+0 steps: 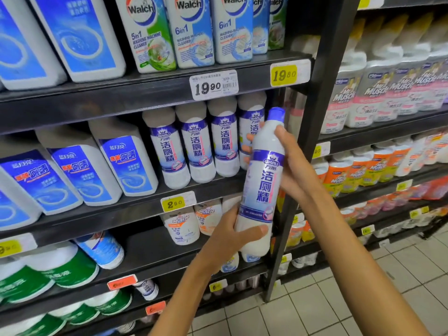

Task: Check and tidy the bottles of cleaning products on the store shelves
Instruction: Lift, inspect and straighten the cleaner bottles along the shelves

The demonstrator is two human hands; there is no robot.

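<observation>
Two hands held one white bottle [260, 180] in the centre-right of the frame, out in front of the shelves and clear of them. The left hand [229, 238] gripped its base, thumb laid across the front near the bottom. The right hand [288, 166] wrapped round the back of its upper body, thumb up by the shoulder below the purple cap [276, 114] and fingertips [247, 149] showing past the bottle's left edge. Its long axis ran nearly upright, the cap tipped a little toward the upper right and the label facing the camera.

Just left of the held bottle, four matching bottles [194, 144] stood in a row on the middle shelf [135, 204], labels forward. The rightmost of them sat directly behind the right hand's fingertips. My judgement is that the bottle belonged at the right end of that row, up and to the left of the grip, so the right hand was nearer the slot and the base would have to go in first.

Above, washing machine cleaner bottles [194, 32] filled the top shelf [97, 93], and flat blue-labelled bottles [126, 156] lined the left of the middle shelf.
</observation>
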